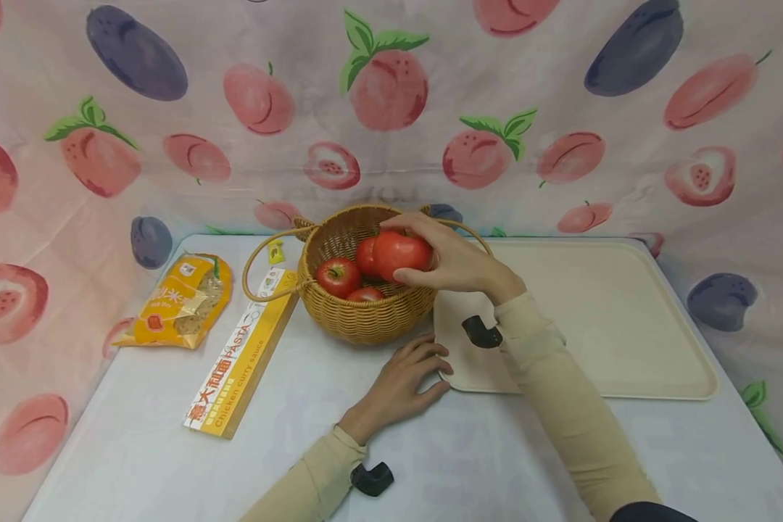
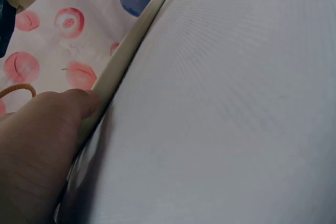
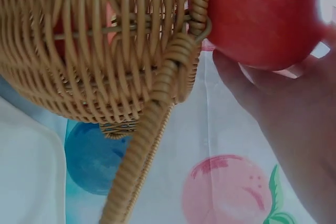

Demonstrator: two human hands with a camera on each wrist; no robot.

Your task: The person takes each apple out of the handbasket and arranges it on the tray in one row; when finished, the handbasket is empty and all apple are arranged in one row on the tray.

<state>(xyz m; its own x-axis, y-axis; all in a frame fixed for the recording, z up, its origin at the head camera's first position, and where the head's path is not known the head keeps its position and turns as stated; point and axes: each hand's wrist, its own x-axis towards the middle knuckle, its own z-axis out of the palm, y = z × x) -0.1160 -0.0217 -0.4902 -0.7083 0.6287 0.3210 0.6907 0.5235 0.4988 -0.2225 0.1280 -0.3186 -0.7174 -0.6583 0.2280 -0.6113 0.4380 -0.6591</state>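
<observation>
My right hand [image 1: 453, 254] grips a large red tomato [image 1: 401, 255] at the right rim of a wicker basket [image 1: 365, 319]. In the right wrist view the tomato [image 3: 265, 17] sits just beyond the rim, with thumb and fingers around it. Several more red tomatoes [image 1: 338, 277] lie inside the basket. My left hand [image 1: 398, 380] rests on the table in front of the basket, its fingers extended to the near left corner of a cream tray [image 1: 600, 319]. The left wrist view shows the thumb [image 2: 81, 102] against the tray's edge [image 2: 123, 56].
Left of the basket lies a long yellow-and-white pasta box [image 1: 241, 355], and beyond it an orange-yellow food bag [image 1: 185, 301]. A small yellow packet [image 1: 275, 251] is near the left basket handle [image 1: 251, 272]. Fruit-printed cloth [image 1: 391, 159] hangs behind the table.
</observation>
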